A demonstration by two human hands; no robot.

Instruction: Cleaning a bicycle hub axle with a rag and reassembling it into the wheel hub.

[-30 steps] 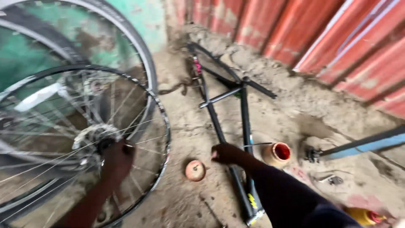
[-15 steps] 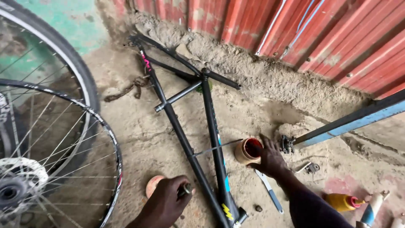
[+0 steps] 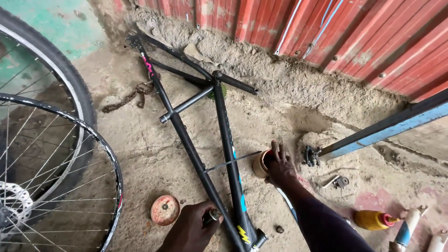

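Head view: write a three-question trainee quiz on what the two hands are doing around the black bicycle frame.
1. True or false: the right hand has its fingers in the mouth of the small tan container.
2. What does the left hand hold? A) a chain B) a small dark part beside the black bicycle frame C) the yellow bottle
3. Fill in: the round lid lies on the ground, between the frame and the spoked ____.

Key: 1 true; 2 B; 3 wheel.
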